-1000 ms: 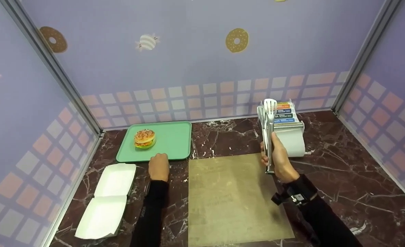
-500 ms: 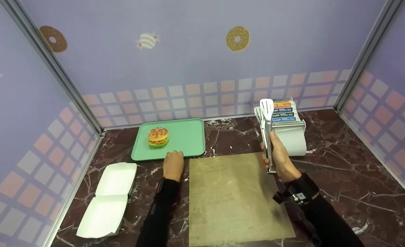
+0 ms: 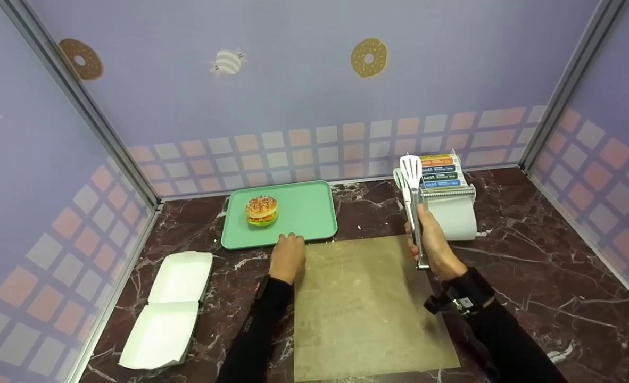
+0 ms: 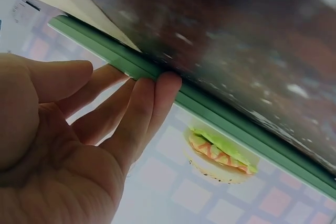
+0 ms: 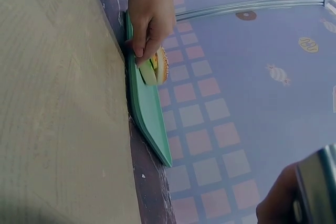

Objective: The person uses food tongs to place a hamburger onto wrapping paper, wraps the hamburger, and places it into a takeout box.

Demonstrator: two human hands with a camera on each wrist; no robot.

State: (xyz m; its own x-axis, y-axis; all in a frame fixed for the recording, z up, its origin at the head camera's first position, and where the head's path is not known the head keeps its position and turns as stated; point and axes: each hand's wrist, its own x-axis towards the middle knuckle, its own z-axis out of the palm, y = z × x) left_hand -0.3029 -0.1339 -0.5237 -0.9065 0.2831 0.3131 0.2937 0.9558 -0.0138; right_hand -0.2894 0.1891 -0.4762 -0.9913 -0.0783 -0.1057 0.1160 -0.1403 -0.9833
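Note:
My left hand (image 3: 288,259) holds the front rim of the green tray (image 3: 309,213). In the left wrist view, its fingertips (image 4: 167,85) meet the rim while the thumb lies apart from it. On the tray's left half sits a sesame-topped burger (image 3: 262,211) with lettuce and orange filling. My right hand (image 3: 435,249) grips metal serving tongs (image 3: 415,229), their slotted heads pointing up and away from me. Only a shiny bit of the tongs (image 5: 321,182) and some fingers show at the corner of the right wrist view.
A tan sheet (image 3: 373,314) lies flat between the hands. At the left, a white clamshell box (image 3: 173,308) stands open. Behind the tongs is a rack with a white roll (image 3: 454,219) and colourful boxes (image 3: 439,173). Patterned walls surround the dark marbled counter (image 3: 548,266).
My left hand has slid the tray and the burger on it to the right, toward the tan sheet. The tongs have tipped slightly left in my right hand, which is nearly still.

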